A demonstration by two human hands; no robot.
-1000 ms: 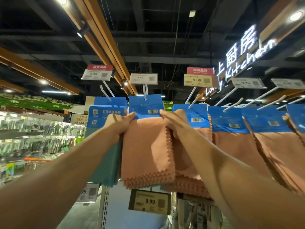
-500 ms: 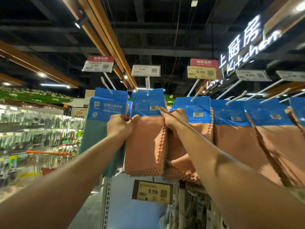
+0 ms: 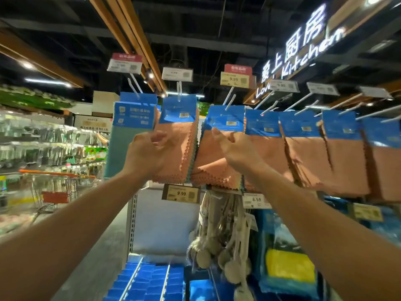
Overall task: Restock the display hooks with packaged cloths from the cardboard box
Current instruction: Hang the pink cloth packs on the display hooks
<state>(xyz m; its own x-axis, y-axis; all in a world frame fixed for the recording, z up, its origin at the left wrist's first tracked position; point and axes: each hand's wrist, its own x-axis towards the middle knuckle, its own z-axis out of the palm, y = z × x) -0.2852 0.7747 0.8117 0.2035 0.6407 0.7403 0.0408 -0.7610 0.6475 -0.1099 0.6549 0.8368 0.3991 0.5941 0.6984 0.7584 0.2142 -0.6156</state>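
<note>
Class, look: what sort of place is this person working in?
Most likely a supermarket's kitchenware aisle: price tags on display hooks hung with packaged cloths, a shopping trolley, a lit sign reading Kitchen.

A slim gap is showing right of the centre orange pack [image 3: 180, 153], up by its header, before the neighbouring orange pack [image 3: 217, 148]. A teal pack [image 3: 121, 148] is crowding its left, a hook [image 3: 179, 91] is jutting above, and a price label [image 3: 181, 193] is hanging just below.

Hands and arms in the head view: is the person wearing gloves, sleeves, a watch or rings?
Nothing worn shows. The left hand and right hand are ungloved, and the left forearm and right forearm are bare to the picture's edge: no sleeve, watch or bracelet. Blur could hide a thin ring.
</note>
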